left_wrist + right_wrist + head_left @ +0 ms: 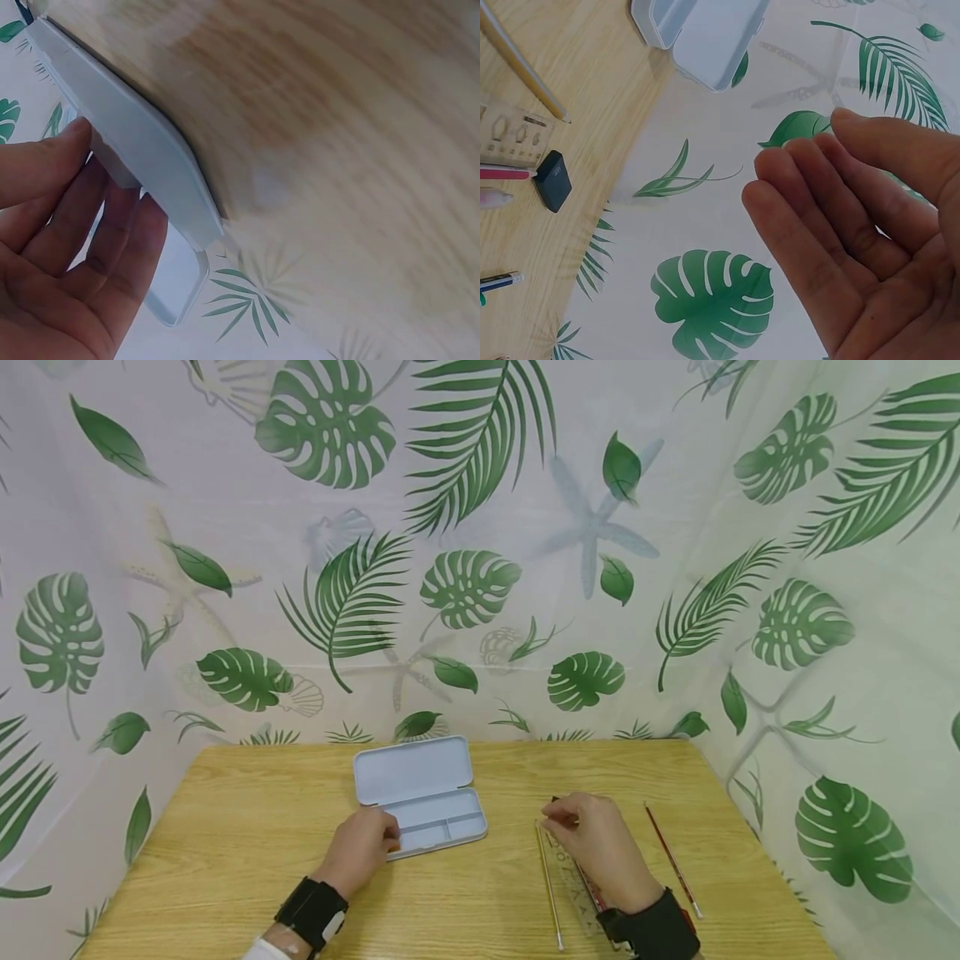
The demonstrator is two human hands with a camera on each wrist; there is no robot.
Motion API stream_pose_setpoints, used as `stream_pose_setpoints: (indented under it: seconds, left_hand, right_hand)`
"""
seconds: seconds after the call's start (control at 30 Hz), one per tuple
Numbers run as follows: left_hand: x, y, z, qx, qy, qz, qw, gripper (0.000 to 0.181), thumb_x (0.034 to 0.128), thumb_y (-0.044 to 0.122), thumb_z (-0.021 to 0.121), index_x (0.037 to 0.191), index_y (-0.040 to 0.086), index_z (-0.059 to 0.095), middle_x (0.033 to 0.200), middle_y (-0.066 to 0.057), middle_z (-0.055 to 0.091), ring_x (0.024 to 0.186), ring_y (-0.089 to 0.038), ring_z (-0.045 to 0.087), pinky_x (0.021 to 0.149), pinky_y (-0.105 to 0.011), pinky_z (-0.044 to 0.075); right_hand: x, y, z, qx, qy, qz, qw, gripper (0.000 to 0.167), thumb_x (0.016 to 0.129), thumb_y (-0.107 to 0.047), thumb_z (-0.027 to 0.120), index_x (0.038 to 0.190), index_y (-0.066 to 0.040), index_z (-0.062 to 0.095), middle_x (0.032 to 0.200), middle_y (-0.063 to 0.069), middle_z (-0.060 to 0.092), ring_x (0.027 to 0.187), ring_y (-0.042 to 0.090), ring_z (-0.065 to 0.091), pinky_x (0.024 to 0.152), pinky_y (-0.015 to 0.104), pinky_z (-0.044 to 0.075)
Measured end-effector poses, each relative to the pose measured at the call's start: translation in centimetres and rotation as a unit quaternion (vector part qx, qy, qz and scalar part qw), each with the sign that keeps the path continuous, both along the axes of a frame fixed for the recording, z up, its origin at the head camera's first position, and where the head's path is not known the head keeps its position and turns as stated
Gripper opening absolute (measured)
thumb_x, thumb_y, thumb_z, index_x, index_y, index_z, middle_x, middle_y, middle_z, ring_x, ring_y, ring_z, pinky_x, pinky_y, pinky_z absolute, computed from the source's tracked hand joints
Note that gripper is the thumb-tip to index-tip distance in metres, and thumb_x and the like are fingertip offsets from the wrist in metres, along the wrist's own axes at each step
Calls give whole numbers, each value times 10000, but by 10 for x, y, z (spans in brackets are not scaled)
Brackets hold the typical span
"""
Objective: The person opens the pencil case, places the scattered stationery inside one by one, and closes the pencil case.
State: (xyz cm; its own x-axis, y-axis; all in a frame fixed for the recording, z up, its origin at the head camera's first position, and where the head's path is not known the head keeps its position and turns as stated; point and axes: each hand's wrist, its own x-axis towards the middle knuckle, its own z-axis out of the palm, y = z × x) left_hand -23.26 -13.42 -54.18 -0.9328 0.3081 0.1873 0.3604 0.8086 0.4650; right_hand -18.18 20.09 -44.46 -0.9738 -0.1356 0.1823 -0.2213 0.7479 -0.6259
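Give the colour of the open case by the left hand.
Pale blue; the case shows best in the head view.

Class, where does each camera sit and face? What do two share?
Head: worn there, facing forward and down at a brown wooden table; left hand, right hand show.
Left wrist: worn there, facing that hand at the pale-blue rectangular case.
Right wrist: likewise, facing that hand and white leaf-printed cloth.
Both wrist views share the case.
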Motion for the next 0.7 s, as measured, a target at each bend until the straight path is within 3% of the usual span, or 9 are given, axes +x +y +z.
stream_pose_setpoints:
  seconds: [0.33,0.7]
  left_hand:
    - [1,1,-1,-264,416,-30,9988,231,793,13,873,681,148,722,718,89,528,679,-63,545,597,-244,483]
    - [-4,0,-6,-543,528,44,9971,206,788,40,883,706,148,728,721,76,548,726,-116,570,630,-285,503]
  right_hand:
    - [-2,1,-2,35,0,-50,10000,129,897,-69,793,1001,-144,793,886,-57,702,769,60,642,678,254,544]
    - [-1,5,-2,-18,-27,-28,10000,157,915,-61,770,1034,-162,788,920,-63,699,795,65,636,697,254,543]
